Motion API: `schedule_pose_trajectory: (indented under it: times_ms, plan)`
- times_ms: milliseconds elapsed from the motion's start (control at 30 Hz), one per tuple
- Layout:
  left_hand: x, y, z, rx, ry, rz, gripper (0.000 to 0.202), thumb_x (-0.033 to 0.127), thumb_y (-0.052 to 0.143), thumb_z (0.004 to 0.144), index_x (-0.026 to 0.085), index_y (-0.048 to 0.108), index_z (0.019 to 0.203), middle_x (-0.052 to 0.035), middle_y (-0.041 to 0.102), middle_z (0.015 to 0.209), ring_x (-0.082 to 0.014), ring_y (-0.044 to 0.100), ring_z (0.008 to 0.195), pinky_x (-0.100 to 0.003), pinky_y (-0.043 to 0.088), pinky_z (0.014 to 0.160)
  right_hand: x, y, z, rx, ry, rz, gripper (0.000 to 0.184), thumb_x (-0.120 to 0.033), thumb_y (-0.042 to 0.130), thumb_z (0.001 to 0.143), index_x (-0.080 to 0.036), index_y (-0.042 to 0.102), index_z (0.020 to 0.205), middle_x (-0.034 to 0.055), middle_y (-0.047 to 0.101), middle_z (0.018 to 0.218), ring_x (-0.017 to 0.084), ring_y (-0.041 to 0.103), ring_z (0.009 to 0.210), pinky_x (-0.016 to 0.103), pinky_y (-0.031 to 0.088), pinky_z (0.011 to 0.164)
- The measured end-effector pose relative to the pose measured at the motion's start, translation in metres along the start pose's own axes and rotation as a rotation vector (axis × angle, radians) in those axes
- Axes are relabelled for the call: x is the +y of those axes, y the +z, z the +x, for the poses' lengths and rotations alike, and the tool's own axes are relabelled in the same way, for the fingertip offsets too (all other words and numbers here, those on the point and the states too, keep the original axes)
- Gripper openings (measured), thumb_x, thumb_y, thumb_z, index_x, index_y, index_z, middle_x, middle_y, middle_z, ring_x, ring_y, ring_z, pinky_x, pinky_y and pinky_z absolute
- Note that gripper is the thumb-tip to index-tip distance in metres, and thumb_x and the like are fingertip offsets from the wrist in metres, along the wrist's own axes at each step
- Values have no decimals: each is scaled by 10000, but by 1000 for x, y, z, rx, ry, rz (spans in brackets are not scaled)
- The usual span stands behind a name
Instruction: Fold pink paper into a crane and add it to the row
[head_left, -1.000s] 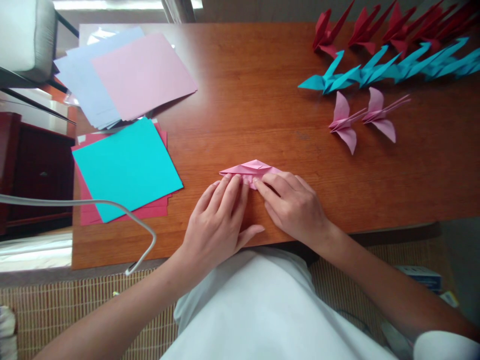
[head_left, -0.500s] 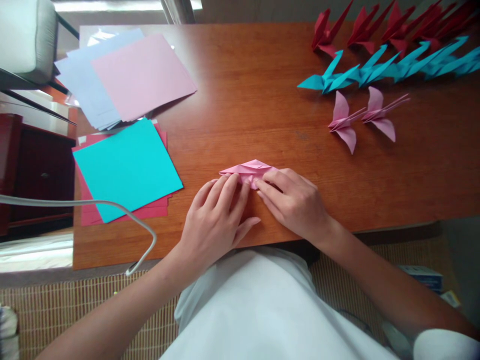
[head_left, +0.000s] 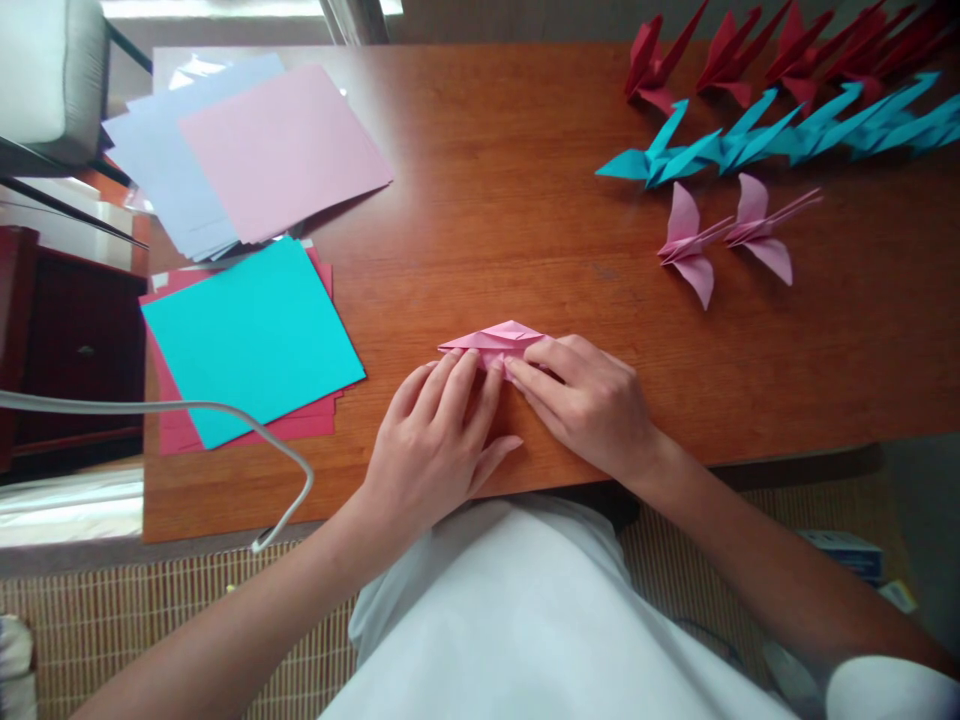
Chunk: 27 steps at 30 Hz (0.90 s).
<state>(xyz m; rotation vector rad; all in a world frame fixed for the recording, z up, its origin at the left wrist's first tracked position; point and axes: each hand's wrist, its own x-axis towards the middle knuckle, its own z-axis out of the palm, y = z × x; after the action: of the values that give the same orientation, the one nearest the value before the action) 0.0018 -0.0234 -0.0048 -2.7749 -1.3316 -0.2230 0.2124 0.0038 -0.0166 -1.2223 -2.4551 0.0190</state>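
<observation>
A pink folded paper [head_left: 491, 338] lies flat on the wooden table [head_left: 487, 200] near its front edge. My left hand [head_left: 431, 445] rests on the paper's near left part, fingers stretched out side by side and pressing down. My right hand [head_left: 589, 405] comes in from the right with bent fingers. Its index fingertip and thumb are closed on the paper's near right edge. Much of the paper's near half is hidden under the fingers.
Teal sheets on red ones [head_left: 251, 340] and pale pink on lilac sheets [head_left: 277, 150] lie at the left. At the far right are two pink cranes [head_left: 724, 235], with rows of teal cranes [head_left: 772, 135] and red cranes [head_left: 750, 55] behind them. A grey cable [head_left: 225, 420] crosses the table's left front corner.
Both hands have barely shifted on the pink paper; my right fingertips have slid slightly left along the fold. The paper stays in place.
</observation>
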Motion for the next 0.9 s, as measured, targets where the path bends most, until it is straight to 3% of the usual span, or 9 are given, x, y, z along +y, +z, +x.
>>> schedule_pose_trajectory:
  times_ms: [300,633,900]
  plan:
    - [-2,1,0,41,11,4,652,536,563,973,61,563,1420,-240,597,1432,-352,591,1302,-454,421,1097,1,1,-1,27,-11,10,185,-210,631,978,-201,737,1130,21,776,1057,185,651,923,322,477,792]
    - [-13,6,9,239,65,-61,358,195,682,910,76,670,1247,-150,718,1285,-310,658,1183,-414,495,1003,6,0,1,66,-43,31,134,-228,665,958,-158,735,1049,53,760,961,193,653,866,325,495,740]
    - [-16,9,16,199,115,-61,316,146,646,923,98,677,1233,-119,735,1240,-271,678,1094,-403,514,957,7,1,1,94,-48,21,106,-194,679,945,-171,739,1030,26,759,920,183,636,826,318,487,704]
